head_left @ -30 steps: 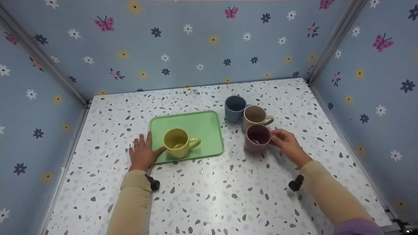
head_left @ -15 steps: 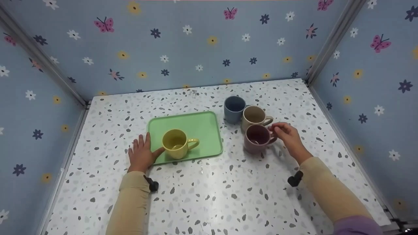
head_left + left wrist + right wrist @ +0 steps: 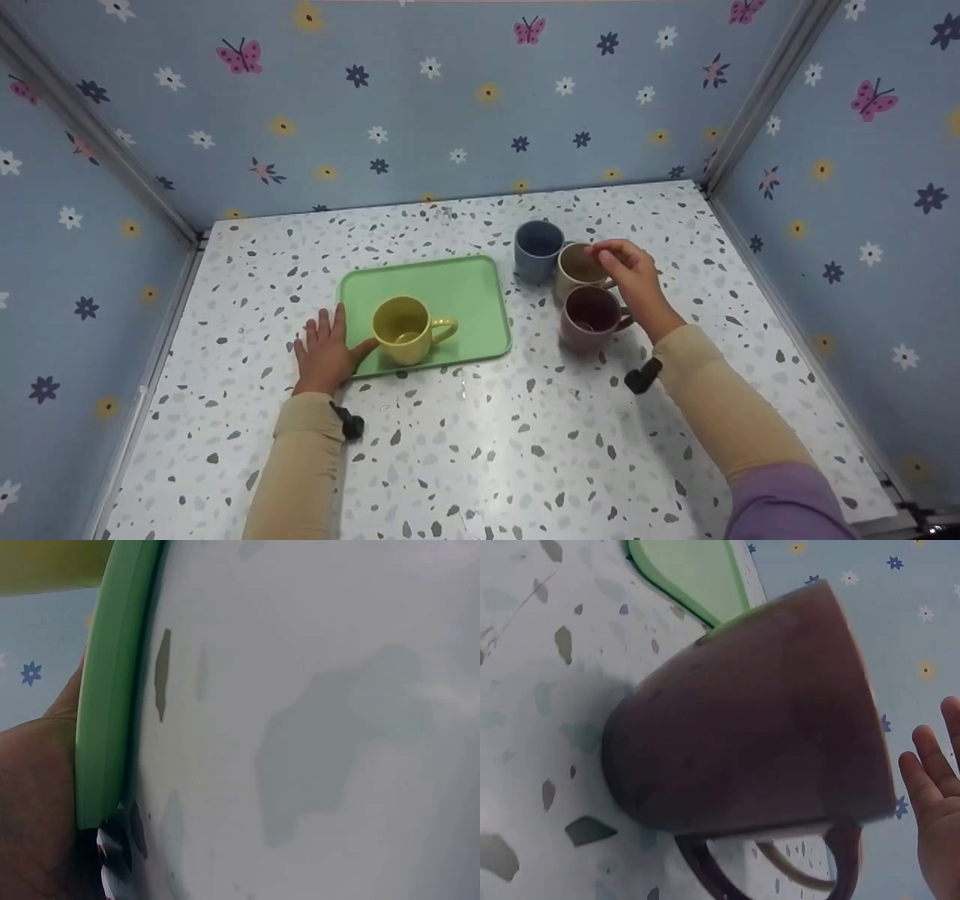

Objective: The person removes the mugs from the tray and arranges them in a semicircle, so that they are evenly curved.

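My left hand lies with spread fingers at the left end of a green tray, its thumb over the near left corner. A yellow mug stands upright on that tray, beside the thumb. To the right, my right hand is over the right side of a beige mug, fingertips near its rim; contact cannot be made out. Just in front stands a mauve mug, handle to the right, large in the right wrist view. In that view the right fingers look extended, holding nothing.
A blue mug stands behind and left of the beige one, the mugs close together. The speckled white table is enclosed by flower-patterned panels at the back and both sides.
My right hand has let go of the mauve mug's handle side and moved back and left, over the beige mug. The left hand, tray and mugs stay put.
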A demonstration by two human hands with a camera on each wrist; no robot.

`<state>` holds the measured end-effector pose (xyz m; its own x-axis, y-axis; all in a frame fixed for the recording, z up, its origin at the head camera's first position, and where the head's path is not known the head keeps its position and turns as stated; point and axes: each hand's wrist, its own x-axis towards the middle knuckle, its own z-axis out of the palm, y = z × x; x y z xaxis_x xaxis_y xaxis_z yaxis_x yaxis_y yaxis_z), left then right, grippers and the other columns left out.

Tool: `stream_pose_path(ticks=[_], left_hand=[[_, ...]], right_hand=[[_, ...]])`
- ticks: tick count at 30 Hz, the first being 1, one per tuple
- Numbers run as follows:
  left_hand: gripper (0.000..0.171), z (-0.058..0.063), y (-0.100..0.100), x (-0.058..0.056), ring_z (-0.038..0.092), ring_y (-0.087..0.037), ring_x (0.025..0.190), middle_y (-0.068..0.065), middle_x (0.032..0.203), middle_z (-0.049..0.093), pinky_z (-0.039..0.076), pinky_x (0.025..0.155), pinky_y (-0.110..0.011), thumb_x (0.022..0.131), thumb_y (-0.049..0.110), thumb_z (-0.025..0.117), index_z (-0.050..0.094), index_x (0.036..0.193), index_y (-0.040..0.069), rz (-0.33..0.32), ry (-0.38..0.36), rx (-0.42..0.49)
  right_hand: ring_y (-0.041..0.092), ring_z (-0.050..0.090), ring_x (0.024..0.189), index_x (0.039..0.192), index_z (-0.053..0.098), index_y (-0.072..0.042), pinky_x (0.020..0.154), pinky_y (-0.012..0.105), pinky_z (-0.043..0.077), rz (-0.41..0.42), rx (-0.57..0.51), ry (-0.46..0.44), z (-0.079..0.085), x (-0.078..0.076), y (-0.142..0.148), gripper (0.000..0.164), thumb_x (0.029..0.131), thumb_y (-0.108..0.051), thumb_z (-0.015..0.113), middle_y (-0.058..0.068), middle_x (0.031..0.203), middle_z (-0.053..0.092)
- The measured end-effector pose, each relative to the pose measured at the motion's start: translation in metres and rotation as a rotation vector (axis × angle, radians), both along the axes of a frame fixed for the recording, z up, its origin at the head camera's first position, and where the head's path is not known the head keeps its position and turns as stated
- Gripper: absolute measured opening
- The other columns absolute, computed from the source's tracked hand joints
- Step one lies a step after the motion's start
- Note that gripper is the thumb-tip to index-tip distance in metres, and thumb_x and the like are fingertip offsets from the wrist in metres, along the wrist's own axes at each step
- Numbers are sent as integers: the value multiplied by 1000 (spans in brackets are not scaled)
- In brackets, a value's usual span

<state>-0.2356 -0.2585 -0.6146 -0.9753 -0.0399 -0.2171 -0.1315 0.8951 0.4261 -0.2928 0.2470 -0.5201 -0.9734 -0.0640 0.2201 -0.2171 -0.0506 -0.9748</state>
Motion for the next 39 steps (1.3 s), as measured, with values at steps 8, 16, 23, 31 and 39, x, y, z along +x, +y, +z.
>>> stream_pose_path(ticks=[8, 16, 23, 31, 39], left_hand=[[110, -4, -3, -2, -13, -50, 150, -26, 166, -10, -11, 114, -72, 91, 79, 43, -5, 163, 12, 3, 1, 5], [112, -11, -6, -4, -14, -50, 150, -25, 166, -11, -11, 113, -73, 89, 82, 41, -6, 163, 12, 2, -1, -6], [112, -8, -6, -1, -15, -49, 150, -24, 166, -12, -13, 113, -71, 89, 82, 41, -8, 163, 13, 11, -7, 5], [112, -7, -5, -1, -16, -48, 150, -24, 166, -12, -14, 113, -71, 89, 82, 41, -7, 163, 13, 8, -7, 12], [110, -9, -3, -2, -13, -48, 151, -24, 167, -9, -11, 114, -71, 90, 81, 42, -5, 163, 13, 6, 8, 3]], right_hand=[[20, 67, 114, 118, 64, 5, 105, 40, 49, 96, -46, -43, 5, -13, -44, 23, 102, -13, 61, 13, 117, 72], [18, 67, 110, 119, 64, 5, 100, 37, 52, 162, -19, -60, -2, -20, -87, 24, 101, -12, 62, 12, 116, 72], [26, 66, 114, 118, 65, 1, 104, 44, 50, 259, -32, -101, -7, -18, -122, 22, 101, -12, 63, 14, 118, 70], [23, 65, 113, 121, 64, 4, 105, 49, 48, 331, -62, -136, -24, -13, -151, 23, 102, -9, 61, 15, 119, 69], [23, 65, 110, 122, 61, 12, 107, 59, 43, 402, -65, -158, -38, -3, -172, 27, 101, -6, 59, 19, 119, 68]])
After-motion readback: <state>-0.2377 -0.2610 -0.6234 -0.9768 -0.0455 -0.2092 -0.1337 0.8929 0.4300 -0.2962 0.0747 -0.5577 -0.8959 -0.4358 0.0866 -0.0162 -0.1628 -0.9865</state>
